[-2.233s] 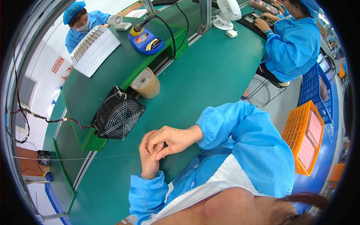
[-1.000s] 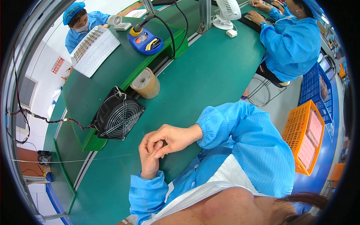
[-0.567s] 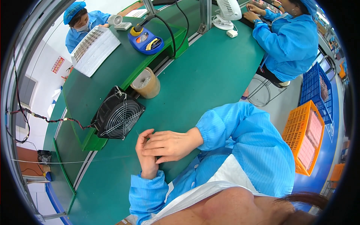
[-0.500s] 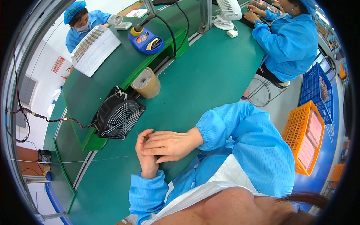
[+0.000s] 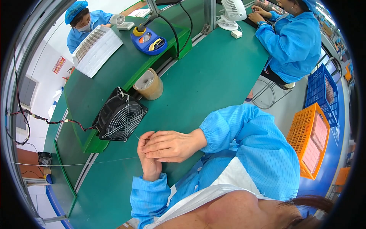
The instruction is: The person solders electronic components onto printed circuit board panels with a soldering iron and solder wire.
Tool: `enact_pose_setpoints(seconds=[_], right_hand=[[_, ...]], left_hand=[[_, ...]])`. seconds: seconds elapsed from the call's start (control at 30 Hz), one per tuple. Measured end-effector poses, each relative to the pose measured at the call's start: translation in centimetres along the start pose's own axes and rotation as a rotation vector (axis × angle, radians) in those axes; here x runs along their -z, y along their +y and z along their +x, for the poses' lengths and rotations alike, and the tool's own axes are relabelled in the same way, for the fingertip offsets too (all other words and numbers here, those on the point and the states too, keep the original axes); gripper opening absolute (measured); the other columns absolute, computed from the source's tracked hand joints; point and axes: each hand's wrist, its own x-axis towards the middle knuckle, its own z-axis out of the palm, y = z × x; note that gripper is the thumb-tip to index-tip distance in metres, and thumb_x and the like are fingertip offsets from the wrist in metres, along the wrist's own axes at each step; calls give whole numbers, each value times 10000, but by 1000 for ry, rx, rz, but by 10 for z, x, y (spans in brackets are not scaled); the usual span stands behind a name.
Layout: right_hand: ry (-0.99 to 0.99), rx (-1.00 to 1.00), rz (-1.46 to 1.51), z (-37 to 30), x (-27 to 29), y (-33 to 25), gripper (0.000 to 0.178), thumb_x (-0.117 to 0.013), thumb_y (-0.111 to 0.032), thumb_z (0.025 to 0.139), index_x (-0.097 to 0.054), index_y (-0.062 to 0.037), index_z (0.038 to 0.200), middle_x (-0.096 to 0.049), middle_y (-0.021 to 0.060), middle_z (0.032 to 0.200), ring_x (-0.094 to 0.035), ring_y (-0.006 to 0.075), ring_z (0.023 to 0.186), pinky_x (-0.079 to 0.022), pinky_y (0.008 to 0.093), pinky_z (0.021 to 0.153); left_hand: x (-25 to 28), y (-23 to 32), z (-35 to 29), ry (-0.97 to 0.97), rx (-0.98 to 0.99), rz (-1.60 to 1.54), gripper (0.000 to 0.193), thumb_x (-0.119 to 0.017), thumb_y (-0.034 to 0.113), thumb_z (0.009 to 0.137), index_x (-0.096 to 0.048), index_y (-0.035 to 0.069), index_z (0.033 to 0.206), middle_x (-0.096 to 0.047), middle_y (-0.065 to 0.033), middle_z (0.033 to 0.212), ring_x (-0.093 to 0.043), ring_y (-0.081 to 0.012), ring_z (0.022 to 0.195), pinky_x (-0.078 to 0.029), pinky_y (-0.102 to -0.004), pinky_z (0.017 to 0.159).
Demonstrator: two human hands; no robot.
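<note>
A thin silvery wire [image 5: 76, 165] runs in from the left edge, above the green table, to my left hand [image 5: 150, 167]. That hand is raised with its fingers closed around the wire. A fine free end sticks up by the fingertips, near the black fan. My right hand [image 5: 173, 145] lies across the left one, its fingers pressed together over the left fingers. Whatever its fingertips pinch is hidden between the two hands. Both wrists come out of light blue sleeves.
Ahead stands a black fan [image 5: 121, 118] with a wire guard, beside a raised green shelf [image 5: 87, 108]. A tan tub [image 5: 152, 88], a blue soldering-iron stand [image 5: 150, 41] and a white fan [image 5: 231, 14] lie beyond. Two co-workers sit farther off. An orange crate [image 5: 295, 131] stands at right.
My right fingers have drawn closer together over the left hand, and the right thumb has tucked out of sight. The wire at my left hand has risen slightly.
</note>
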Motion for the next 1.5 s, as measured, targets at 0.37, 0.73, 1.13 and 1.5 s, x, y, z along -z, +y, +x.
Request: enact_pose_setpoints(seconds=[0.37,0.73,1.13,1.5], right_hand=[[38,-107,-132,3,9,-3,322,-679,-86,758,-624,4,1063,-617,137,1119,-594,290,1029,-465,410,878],[-82,-534,175,8,22,4,147,-657,-150,854,-650,-40,952,-642,98,839,-623,181,707,-485,313,565],[-242,-941,1202,7,27,30,251,-570,-233,946,-627,12,939,-665,82,815,-650,134,708,-533,253,640],[-296,-916,1323,15,36,28,217,-519,-140,955,-608,39,1039,-677,137,896,-675,196,784,-560,298,719]], left_hand=[[-7,10,1,112,49,-73,339,-611,131,845,-518,3,1145,-579,-22,982,-525,-38,746,-387,-142,573],[-6,9,0,61,4,97,312,-670,136,866,-529,25,1121,-599,-13,946,-521,-26,696,-292,-148,491],[-14,13,-4,45,37,115,283,-624,155,891,-518,9,1109,-581,-30,936,-541,-58,769,-444,-175,659],[-15,14,-4,68,33,72,275,-615,157,883,-516,6,1091,-578,-45,967,-548,-73,829,-453,-190,714]])
